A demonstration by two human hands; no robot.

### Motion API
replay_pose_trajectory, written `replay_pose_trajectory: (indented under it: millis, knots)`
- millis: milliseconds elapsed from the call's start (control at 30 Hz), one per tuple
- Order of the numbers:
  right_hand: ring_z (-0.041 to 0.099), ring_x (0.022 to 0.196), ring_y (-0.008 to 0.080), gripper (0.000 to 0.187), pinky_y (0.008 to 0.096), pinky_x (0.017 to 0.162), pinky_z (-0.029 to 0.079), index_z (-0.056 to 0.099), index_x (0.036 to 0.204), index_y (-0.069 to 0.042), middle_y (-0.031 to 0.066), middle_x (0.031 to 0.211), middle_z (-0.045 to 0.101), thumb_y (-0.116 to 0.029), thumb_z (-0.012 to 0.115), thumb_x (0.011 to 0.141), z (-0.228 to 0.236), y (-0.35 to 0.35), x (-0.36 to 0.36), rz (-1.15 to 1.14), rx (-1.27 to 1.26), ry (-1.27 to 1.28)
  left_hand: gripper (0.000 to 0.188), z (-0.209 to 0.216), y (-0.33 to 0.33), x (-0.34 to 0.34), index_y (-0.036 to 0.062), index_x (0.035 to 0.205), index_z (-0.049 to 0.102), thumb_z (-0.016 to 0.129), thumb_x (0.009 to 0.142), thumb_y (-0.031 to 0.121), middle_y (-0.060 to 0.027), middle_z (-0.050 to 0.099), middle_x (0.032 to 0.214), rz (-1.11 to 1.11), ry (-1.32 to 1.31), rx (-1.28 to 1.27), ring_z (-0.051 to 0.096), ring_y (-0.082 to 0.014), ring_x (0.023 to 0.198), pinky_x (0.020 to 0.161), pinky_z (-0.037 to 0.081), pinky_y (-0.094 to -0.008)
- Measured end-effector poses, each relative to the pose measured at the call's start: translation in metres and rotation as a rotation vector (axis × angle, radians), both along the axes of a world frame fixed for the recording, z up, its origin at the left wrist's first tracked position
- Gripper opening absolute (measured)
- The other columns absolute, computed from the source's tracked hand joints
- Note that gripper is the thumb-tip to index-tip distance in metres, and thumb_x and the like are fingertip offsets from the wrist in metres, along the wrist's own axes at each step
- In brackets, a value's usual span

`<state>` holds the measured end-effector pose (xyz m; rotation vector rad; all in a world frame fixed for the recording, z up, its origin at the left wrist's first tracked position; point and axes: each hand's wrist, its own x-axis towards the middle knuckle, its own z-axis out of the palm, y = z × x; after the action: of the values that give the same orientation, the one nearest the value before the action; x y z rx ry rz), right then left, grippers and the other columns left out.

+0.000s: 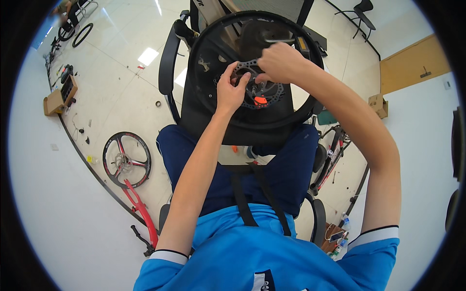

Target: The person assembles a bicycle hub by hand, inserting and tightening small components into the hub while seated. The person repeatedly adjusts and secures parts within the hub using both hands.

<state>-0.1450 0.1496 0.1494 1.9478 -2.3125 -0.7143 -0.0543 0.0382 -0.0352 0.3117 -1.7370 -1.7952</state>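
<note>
A black bicycle wheel point(272, 124) lies flat across a black office chair seat in front of me. On its hub sits a perforated metal brake disc point(278, 93), with a small orange piece point(260, 101) on its near side. My left hand point(230, 92) grips the disc's left edge, thumb over the inner part and index finger along the rim. Above the disc's far right side, my right hand point(280, 63) is closed with knuckles up; what its fingers hold is hidden. A metal-coloured bar shows just beyond it. Small metal parts point(204, 64) lie within the wheel at left.
On the floor at left are a three-spoke wheel point(127, 160), a red frame part point(141, 208) and an open cardboard box point(54, 103). A bicycle frame point(335, 150) lies at right. Chair armrests point(166, 63) flank the wheel. A person point(68, 12) is far left.
</note>
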Motion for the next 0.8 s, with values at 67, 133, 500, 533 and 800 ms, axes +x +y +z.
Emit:
replay_pose_trajectory:
  millis: [67, 133, 500, 533, 800]
  knots:
    - [0.069, 0.066, 0.0329, 0.043, 0.0397, 0.062, 0.054, 0.073, 0.068, -0.003, 0.0151, 0.068, 0.07, -0.045, 0.072, 0.08, 0.008, -0.024, 0.008, 0.078, -0.009, 0.052, 0.043, 0.001, -0.001, 0.002, 0.0034, 0.131, 0.061, 0.075, 0.091, 0.012, -0.0048, 0.066, 0.099, -0.018, 0.027, 0.005, 0.058, -0.0082, 0.079, 0.075, 0.05, -0.0248]
    - [0.068, 0.064, 0.0337, 0.035, 0.0399, 0.059, 0.052, 0.074, 0.07, -0.003, 0.0151, 0.068, 0.069, -0.038, 0.072, 0.072, 0.001, -0.045, 0.013, 0.023, -0.006, 0.012, 0.044, -0.001, -0.001, 0.001, 0.0036, 0.132, 0.061, 0.075, 0.091, 0.012, -0.0038, 0.065, 0.096, -0.028, 0.02, 0.001, 0.056, -0.0077, 0.077, 0.072, 0.049, -0.0252]
    - [0.053, 0.059, 0.0287, 0.053, 0.0393, 0.058, 0.041, 0.061, 0.062, 0.001, 0.0118, 0.058, 0.055, -0.045, 0.07, 0.089, 0.008, 0.021, 0.029, -0.303, -0.877, -0.25, 0.055, 0.016, 0.0, 0.026, 0.0103, 0.14, 0.056, 0.073, 0.089, 0.01, -0.0071, 0.06, 0.096, -0.018, -0.034, -0.144, 0.06, -0.0188, 0.089, 0.085, 0.049, -0.0329]
    - [0.043, 0.053, 0.0216, 0.056, 0.0371, 0.054, 0.033, 0.054, 0.063, 0.003, 0.0114, 0.056, 0.046, -0.041, 0.065, 0.096, -0.001, 0.029, 0.03, -0.368, -1.008, -0.498, 0.059, 0.017, 0.001, 0.028, 0.0099, 0.143, 0.053, 0.074, 0.088, 0.01, -0.0085, 0.06, 0.101, -0.038, -0.041, -0.074, 0.06, -0.0196, 0.093, 0.087, 0.05, -0.0337]
    - [0.045, 0.062, 0.0182, 0.042, 0.0354, 0.06, 0.041, 0.055, 0.088, 0.004, 0.0145, 0.067, 0.046, -0.032, 0.048, 0.107, -0.177, 0.072, 0.127, -1.031, -1.38, -1.033, 0.082, -0.011, 0.034, 0.058, 0.002, 0.152, 0.033, 0.078, 0.085, 0.015, -0.0157, 0.052, 0.124, 0.165, -0.24, -0.133, 0.056, -0.0259, 0.107, 0.091, 0.049, -0.0361]
